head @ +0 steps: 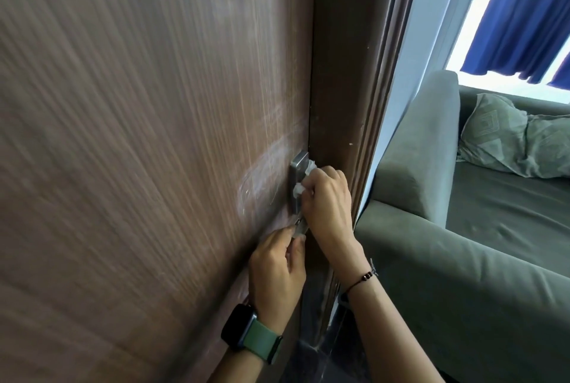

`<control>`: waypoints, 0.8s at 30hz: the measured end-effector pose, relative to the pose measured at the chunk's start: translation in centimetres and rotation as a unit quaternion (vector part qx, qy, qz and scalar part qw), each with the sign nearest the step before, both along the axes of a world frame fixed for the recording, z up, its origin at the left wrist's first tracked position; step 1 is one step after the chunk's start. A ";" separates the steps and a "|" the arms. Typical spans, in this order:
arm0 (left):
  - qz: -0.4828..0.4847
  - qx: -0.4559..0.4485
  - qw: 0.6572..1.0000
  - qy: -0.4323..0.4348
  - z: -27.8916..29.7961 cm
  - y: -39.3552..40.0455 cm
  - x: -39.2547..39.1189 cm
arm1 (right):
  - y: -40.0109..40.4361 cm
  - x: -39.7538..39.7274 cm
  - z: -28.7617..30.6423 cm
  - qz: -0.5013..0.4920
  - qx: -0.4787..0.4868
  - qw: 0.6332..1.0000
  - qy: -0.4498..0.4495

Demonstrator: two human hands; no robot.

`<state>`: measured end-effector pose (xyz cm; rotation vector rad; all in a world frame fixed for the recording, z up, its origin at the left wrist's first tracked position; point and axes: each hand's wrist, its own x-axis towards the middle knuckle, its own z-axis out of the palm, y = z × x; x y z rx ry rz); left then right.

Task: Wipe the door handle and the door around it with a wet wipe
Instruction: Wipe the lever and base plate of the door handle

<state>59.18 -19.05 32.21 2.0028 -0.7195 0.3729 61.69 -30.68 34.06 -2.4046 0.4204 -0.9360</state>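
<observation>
A brown wood-grain door [138,135] fills the left of the view. Its metal handle plate [296,172] sits near the door's right edge. My right hand [328,203] is closed around a white wet wipe [303,188] and presses it against the plate, covering the lever. Just below, my left hand [274,271] pinches a small metal piece [299,228] under the plate, which looks like a key or the handle's end. A pale smeared patch [262,179] marks the door left of the plate.
The dark door frame [345,74] runs down right of the handle. Beyond it stands a green sofa [462,243] with a patterned cushion [505,138]. Blue curtains [524,12] hang at a bright window at the top right.
</observation>
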 end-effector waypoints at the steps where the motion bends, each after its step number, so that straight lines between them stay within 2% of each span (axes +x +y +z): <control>1: 0.002 -0.002 1.000 -0.001 0.0 -0.1 0.0 | -0.1 0.0 0.0 0.001 0.003 1.000 -0.010; 10: 0.003 0.001 1.000 0.002 0.2 0.0 0.0 | -0.5 1.1 2.0 0.021 0.118 0.973 -0.195; 15: -0.007 -0.008 1.000 -0.001 0.3 0.0 -0.2 | 0.0 0.0 -0.4 0.036 0.117 0.982 -0.147; 20: -0.002 -0.001 1.000 0.002 0.3 -0.1 -0.2 | -1.2 1.1 0.8 0.041 0.135 0.976 -0.164; 24: -0.001 0.003 1.000 0.008 0.3 -0.1 -0.2 | -2.0 0.5 -0.6 0.041 0.128 0.989 -0.063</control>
